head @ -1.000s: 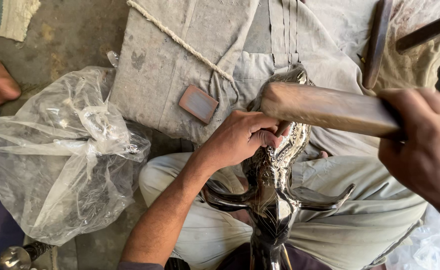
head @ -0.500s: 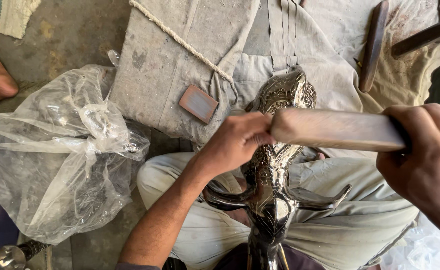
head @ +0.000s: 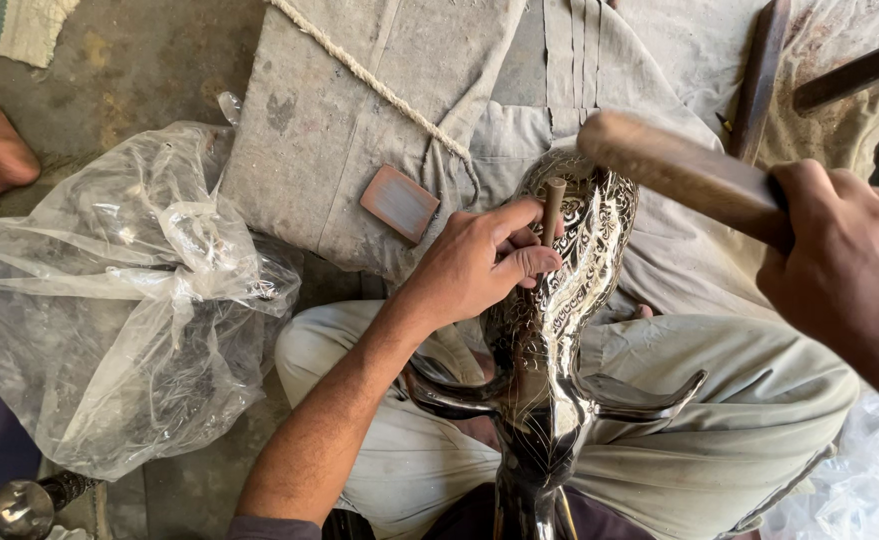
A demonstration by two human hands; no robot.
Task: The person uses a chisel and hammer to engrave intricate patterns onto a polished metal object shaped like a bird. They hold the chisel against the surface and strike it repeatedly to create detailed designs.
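Your left hand (head: 479,265) pinches a short punch (head: 552,208) upright against the engraved metal figure (head: 559,300), which lies along your lap with its curved horns (head: 639,400) toward you; your right hand (head: 849,260) is wrapped fully around a wooden mallet (head: 674,170); half a second ago its head sat low over the punch, now it is lifted up and to the right, clear of the punch top; judging by that, a blow has landed and another is being readied; a crumpled plastic bag (head: 119,300) and small reddish block (head: 399,203) lie nearby.
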